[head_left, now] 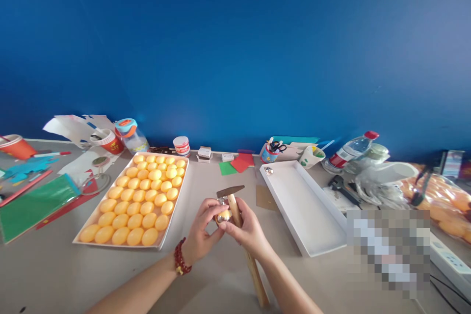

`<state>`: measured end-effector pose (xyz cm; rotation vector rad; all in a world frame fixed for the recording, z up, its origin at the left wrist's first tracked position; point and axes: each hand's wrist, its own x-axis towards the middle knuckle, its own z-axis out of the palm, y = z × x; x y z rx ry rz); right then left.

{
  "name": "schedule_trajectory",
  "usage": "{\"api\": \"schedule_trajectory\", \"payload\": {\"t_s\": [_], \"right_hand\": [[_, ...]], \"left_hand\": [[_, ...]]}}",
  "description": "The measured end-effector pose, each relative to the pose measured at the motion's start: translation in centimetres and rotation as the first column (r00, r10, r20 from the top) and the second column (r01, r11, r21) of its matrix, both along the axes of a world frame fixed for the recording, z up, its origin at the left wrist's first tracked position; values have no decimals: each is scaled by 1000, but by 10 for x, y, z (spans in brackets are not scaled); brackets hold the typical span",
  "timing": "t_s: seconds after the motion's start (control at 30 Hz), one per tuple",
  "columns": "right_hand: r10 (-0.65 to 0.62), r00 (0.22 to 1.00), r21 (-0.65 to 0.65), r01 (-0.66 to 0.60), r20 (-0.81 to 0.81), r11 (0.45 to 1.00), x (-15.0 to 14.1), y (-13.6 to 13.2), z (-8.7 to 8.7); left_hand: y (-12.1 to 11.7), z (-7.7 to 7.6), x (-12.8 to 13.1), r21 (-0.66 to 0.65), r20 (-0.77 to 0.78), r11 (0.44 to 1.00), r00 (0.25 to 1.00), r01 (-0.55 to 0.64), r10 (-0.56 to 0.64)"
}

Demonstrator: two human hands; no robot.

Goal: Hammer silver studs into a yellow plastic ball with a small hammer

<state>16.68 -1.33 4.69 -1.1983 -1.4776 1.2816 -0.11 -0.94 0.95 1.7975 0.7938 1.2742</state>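
My left hand [206, 228] and my right hand [248, 230] meet over the middle of the table. Fingers of both are closed around a small shiny silver-and-yellow thing [223, 216], whose exact kind I cannot make out. A hammer lies under my hands, its metal head [230, 191] just beyond them and its wooden handle [257, 282] running toward me. My right hand covers part of that handle. To the left, a shallow white box [161, 238] holds rows of orange balls. On the right is a long white tray [285, 208] with a small shiny silver piece [269, 170] in its far corner.
Red paper [243, 162] and green paper [227, 169] lie beyond the hammer. Along the blue wall stand a drinking bottle [131, 137], a tin [181, 146], a pen cup [269, 153] and a plastic bottle [349, 151]. A power strip [451, 260] sits far right.
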Motion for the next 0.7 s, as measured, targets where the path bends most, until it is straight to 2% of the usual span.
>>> {"api": "schedule_trajectory", "payload": {"t_s": [0.1,0.17,0.5,0.7], "right_hand": [[7,999,-46,-9,-40,999,3,0,1],[-5,999,-63,1,-53,998,3,0,0],[-13,998,-33,11,-65,999,3,-2,1],[4,997,-55,-8,-76,998,5,-3,3]], "left_hand": [[2,-1,1,-82,137,996,990,47,-36],[3,-2,2,-90,181,994,983,60,-43],[3,-4,0,-26,234,994,967,109,-100],[3,-2,-1,2,205,995,973,103,-101]]}}
